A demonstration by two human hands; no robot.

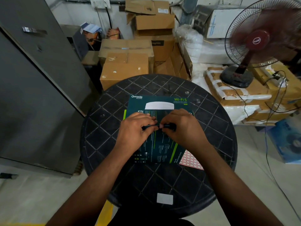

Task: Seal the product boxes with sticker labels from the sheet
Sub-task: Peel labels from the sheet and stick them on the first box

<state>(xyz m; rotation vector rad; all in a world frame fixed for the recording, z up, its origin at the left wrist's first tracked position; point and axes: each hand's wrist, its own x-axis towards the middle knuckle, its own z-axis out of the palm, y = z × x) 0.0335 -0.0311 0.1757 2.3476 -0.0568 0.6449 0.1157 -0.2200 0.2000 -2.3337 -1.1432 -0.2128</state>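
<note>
On the round black plastic tabletop [104, 121] with its diamond grid sits a dark teal product box [158, 103], printed "Omada by tp-link" and "Wi-Fi 5"; the smaller text is too blurry to read. A second teal box [161, 149] lies nearer, tilted, with both hands on its top edge. The left hand [136, 128] has curled fingers gripping that edge, while the right hand [180, 126] pinches a small pinkish sticker label [161, 126] right at the edge. The red-and-white sticker sheet [191, 160] pokes out from under the box's right corner, mostly hidden. A white rectangular patch [164, 198] sits near the tabletop's near rim. Cardboard cartons [125, 69] crowd the far side and a maroon fan [260, 41] stands right.
</note>
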